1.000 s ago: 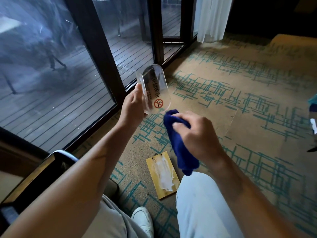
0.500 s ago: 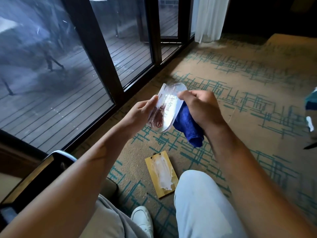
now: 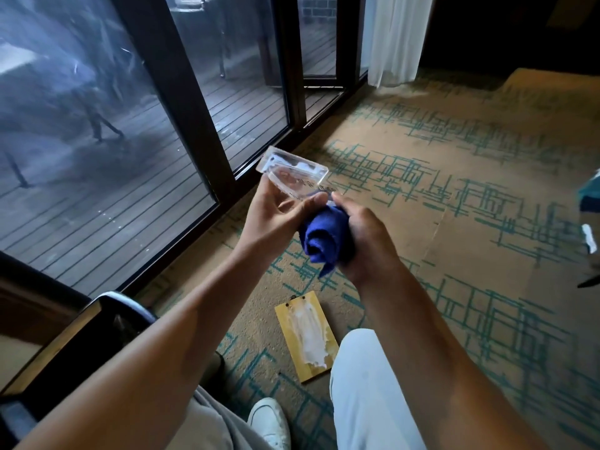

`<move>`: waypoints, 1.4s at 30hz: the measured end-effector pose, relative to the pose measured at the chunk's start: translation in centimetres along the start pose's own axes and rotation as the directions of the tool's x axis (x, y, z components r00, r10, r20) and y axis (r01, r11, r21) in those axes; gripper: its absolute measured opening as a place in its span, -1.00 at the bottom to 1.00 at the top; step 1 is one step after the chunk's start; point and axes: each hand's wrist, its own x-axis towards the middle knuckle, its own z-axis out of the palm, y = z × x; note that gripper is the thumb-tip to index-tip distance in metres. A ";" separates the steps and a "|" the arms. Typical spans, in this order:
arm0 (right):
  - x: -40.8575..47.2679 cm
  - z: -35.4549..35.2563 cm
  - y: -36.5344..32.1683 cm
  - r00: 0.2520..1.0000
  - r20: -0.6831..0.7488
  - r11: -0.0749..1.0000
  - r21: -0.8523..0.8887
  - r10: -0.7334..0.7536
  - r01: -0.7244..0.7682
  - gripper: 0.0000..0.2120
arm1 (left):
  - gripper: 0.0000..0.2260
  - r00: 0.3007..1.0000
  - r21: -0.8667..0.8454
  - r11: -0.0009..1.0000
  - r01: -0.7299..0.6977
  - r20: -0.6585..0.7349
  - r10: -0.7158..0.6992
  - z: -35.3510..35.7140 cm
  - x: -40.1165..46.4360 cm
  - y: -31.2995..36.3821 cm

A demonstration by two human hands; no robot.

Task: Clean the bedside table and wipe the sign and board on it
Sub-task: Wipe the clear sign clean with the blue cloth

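My left hand holds a clear acrylic sign with a thick base, tilted almost flat with the base pointing away from me. My right hand is bunched around a blue cloth, which presses against the near end of the sign. A yellow wooden board with a white smear down its middle lies flat on the carpet below my hands, beside my right knee. The bedside table's dark edge shows at the lower left.
Tall glass doors with dark frames run along the left, with a deck outside. A white curtain hangs at the far end. Patterned tan and teal carpet covers the floor. My white shoe sits near the board.
The sign went from upright to tipped down flat in my left hand. My right hand with the cloth moved onto the sign, then down to its near end.
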 end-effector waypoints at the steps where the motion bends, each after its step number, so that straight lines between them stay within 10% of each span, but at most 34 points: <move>1: -0.2 0.0 0.3 0.999 0.029 1.000 -0.018 0.024 -0.023 -0.47 | -0.41 0.999 -0.001 1.000 -0.005 -0.049 0.005 -0.1 0.0 0.2; 12: -2.8 -4.0 -2.2 0.975 0.158 0.634 -0.741 -0.154 0.220 -0.85 | -0.40 0.997 0.196 0.981 0.011 -0.079 0.005 -2.8 0.3 1.3; 23: -3.1 2.6 -7.6 0.696 0.521 0.543 -0.440 -0.495 0.715 -0.79 | -0.44 0.998 0.274 0.960 -0.054 0.052 0.042 -1.5 -0.3 2.2; 42: -1.2 -0.9 -1.5 0.621 0.498 0.203 -0.657 -0.605 0.726 -0.81 | -0.47 0.980 0.257 0.956 -0.139 -0.101 0.170 -2.1 -0.2 3.3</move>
